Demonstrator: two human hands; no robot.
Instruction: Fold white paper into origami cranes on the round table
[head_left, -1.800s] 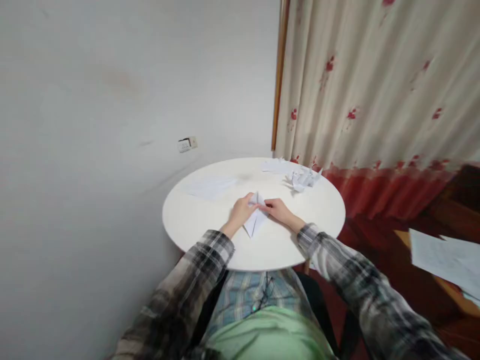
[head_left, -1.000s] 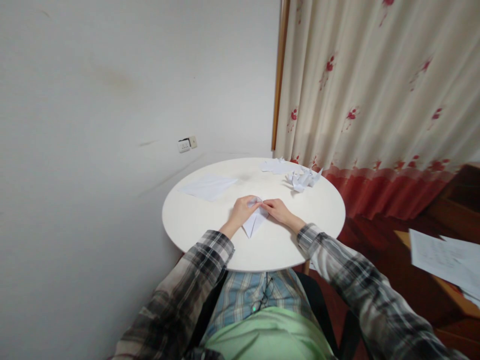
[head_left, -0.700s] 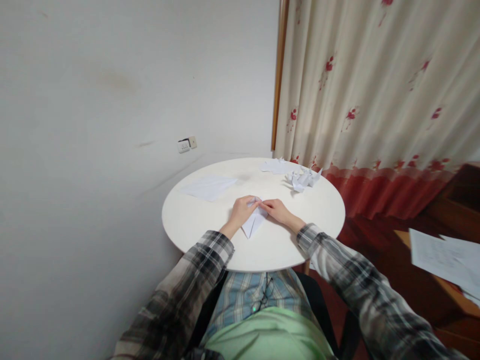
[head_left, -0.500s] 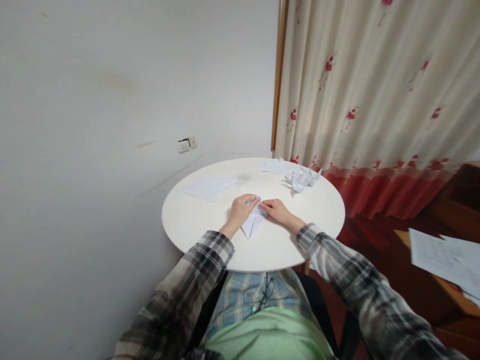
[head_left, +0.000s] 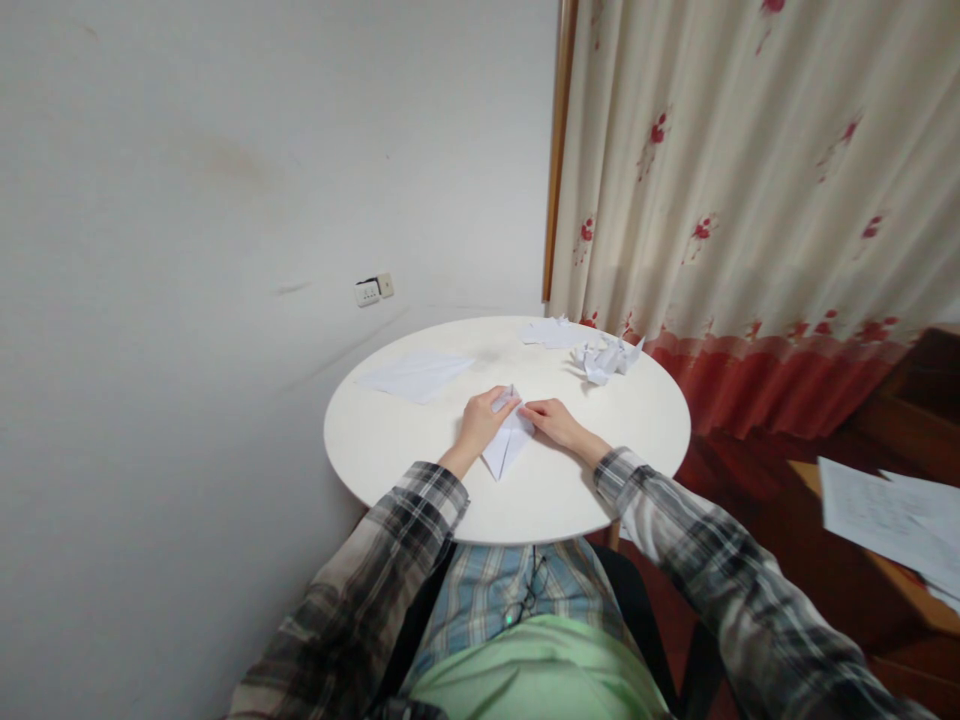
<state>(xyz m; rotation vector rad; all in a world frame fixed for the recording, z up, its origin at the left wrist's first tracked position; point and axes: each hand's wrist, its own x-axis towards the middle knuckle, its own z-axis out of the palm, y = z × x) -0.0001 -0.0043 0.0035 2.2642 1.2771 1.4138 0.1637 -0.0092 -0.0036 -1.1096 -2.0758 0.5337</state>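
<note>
A folded piece of white paper (head_left: 507, 450) lies on the round white table (head_left: 420, 490), a pointed end facing me and a crease down its middle. My left hand (head_left: 484, 416) grips its upper left side, thumb and fingers closed on the paper. On the opposite edge, my right hand (head_left: 553, 415) pinches the paper between thumb and fingers. A small folded tip sticks up between the two hands. The fingers cover part of the upper folds.
Flat white paper (head_left: 420, 376) lies at the table's far left. Folded paper figures (head_left: 604, 358) sit at the far right, beside more paper sheets (head_left: 551, 333). A wall socket (head_left: 367, 292) is behind the table, a curtain (head_left: 720, 180) to the right. Printed sheets (head_left: 877, 515) lie lower right.
The paper's upper tip shows a little more above my left fingers than before. Both hands have stayed in nearly the same place, still holding the paper.
</note>
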